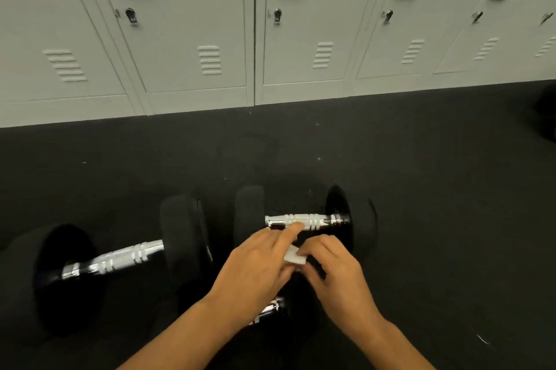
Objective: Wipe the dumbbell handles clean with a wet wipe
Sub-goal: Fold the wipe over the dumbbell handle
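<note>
I see both hands meeting low in the middle of the view, just in front of the right dumbbell. My left hand and right hand share a small folded white wet wipe — the left fingers reach forward over it, one fingertip lying close to the chrome handle, though I cannot tell whether it touches. The right fingers are curled and clamped on the wipe's near edge; the left thumb side pinches its other end.

The right dumbbell lies on the dark floor, its handle running left to right between two black weights. The left dumbbell lies beside it, tilted toward me, its ringed chrome bar bare. A third chrome piece shows under my left wrist — mostly hidden, so I cannot say what it belongs to.

Behind, a row of pale grey lockers stands along the floor's far edge.
</note>
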Available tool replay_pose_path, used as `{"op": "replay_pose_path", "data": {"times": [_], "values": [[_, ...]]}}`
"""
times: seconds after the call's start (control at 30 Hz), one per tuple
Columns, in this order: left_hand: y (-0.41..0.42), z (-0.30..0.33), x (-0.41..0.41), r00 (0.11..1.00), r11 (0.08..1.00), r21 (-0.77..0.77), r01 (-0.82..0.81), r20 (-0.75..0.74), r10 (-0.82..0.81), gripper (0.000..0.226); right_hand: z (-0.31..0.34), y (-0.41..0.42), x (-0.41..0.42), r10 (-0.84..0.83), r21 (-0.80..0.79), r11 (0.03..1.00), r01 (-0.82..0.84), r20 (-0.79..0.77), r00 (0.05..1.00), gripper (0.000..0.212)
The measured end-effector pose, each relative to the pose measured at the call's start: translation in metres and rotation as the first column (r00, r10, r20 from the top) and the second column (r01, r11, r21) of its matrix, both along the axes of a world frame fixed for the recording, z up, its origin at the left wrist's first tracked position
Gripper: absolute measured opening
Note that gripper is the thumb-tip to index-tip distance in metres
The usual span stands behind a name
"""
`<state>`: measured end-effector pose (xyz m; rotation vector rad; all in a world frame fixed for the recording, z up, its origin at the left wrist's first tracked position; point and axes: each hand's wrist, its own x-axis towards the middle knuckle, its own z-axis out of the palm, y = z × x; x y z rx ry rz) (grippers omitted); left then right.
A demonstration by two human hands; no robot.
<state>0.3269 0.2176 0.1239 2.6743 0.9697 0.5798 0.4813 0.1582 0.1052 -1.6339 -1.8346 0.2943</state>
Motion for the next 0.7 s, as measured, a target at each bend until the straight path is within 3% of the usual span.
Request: {"op": "replay_pose_path", "data": {"times": [0.13, 0.23, 0.3, 0.37, 0.47, 0.5, 0.53, 0.57, 0.7], "values": [[-0.022, 0.039, -0.045, 0.959, 0.985, -0.028, -0.172, -0.233, 0.161, 0.081, 0.043, -0.015, -0.033, 0.007, -0.109, 0.994, -0.004, 0.023, 1.000, 0.032], [-0.054, 0.084, -0.084, 0.906, 0.955, -0.105, -0.278, -0.358, 0.225, 0.082, 0.092, -0.031, -0.060, 0.102, -0.166, 0.982, -0.090, 0.064, 0.993, 0.037], [-0.082, 0.118, -0.110, 0.881, 0.917, -0.179, -0.357, -0.390, 0.267, 0.085, 0.135, -0.039, -0.080, 0.170, -0.217, 0.965, -0.149, 0.083, 0.982, 0.035], [-0.102, 0.184, -0.119, 0.905, 0.893, -0.254, -0.371, -0.315, 0.286, 0.085, 0.182, -0.049, -0.102, 0.204, -0.285, 0.942, -0.176, 0.072, 0.976, 0.031], [-0.120, 0.293, -0.138, 0.875, 0.918, -0.043, -0.393, -0.325, 0.359, 0.085, 0.251, -0.066, -0.138, 0.285, -0.323, 0.910, -0.258, 0.038, 0.958, 0.039], [-0.125, 0.320, -0.147, 0.845, 0.912, -0.050, -0.408, -0.399, 0.356, 0.107, 0.272, -0.070, -0.150, 0.326, -0.308, 0.903, -0.299, 0.038, 0.945, 0.041], [-0.134, 0.336, -0.160, 0.837, 0.872, -0.183, -0.454, -0.424, 0.346, 0.126, 0.291, -0.074, -0.161, 0.371, -0.276, 0.898, -0.343, 0.056, 0.927, 0.038], [-0.144, 0.342, -0.175, 0.838, 0.816, -0.273, -0.510, -0.373, 0.399, 0.126, 0.309, -0.075, -0.174, 0.421, -0.245, 0.887, -0.390, 0.084, 0.903, 0.033], [-0.174, 0.361, -0.236, 0.786, 0.643, -0.453, -0.618, -0.339, 0.517, 0.091, 0.353, -0.075, -0.226, 0.569, -0.239, 0.816, -0.526, 0.177, 0.803, 0.026]]}}
